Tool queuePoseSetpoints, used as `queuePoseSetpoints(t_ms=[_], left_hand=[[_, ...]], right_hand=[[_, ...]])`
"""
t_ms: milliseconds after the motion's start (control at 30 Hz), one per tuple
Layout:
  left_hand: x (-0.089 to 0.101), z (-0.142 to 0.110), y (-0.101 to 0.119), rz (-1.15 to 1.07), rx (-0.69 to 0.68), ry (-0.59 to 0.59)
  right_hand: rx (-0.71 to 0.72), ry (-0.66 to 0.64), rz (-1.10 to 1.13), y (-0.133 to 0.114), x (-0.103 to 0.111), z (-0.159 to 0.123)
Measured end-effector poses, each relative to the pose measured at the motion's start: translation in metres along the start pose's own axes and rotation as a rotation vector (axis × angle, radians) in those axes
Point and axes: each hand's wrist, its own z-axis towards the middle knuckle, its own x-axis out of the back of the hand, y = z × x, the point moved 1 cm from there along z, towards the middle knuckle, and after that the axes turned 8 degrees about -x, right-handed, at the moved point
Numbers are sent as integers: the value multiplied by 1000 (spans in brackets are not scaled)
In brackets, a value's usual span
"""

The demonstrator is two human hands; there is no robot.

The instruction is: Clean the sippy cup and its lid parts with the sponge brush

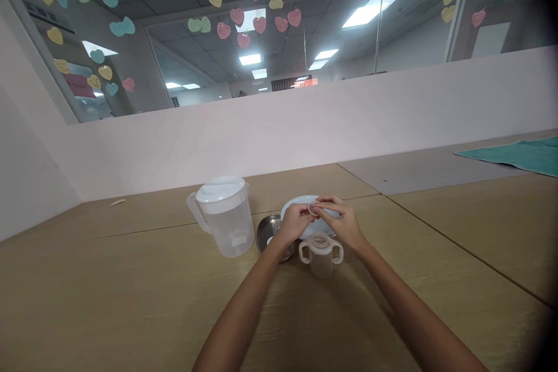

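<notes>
Both hands meet over a white plate, holding a small round, whitish ring-like piece between them. The fingers of my left hand pinch it from the left. My right hand grips it from the other side with its fingertips. Just below the hands stands a clear two-handled cup, upright, with an opening at its top. Partly hidden behind my left forearm is a round metal bowl with something small and white in it, too covered to name.
A translucent pitcher with a white lid stands left of the bowl. A teal cloth lies at the far right. Near the wall at left is a small flat tan piece. Behind the table rises a white wall with windows above.
</notes>
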Motion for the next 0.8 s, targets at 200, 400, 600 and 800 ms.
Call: queuePoseSetpoints(t_ms=[200, 400, 600, 800], left_hand=[[6, -1, 5, 179, -99, -5], [7, -2, 5, 407, -164, -33], [6, -1, 3, 521, -150, -49], [-1, -2, 7, 516, -207, -80]], right_hand=[[326, 131, -295, -9, -2, -8], [402, 142, -317, -14, -4, -13], [471, 190, -323, -20, -3, -19], [494, 267, -254, -25, 0, -33]])
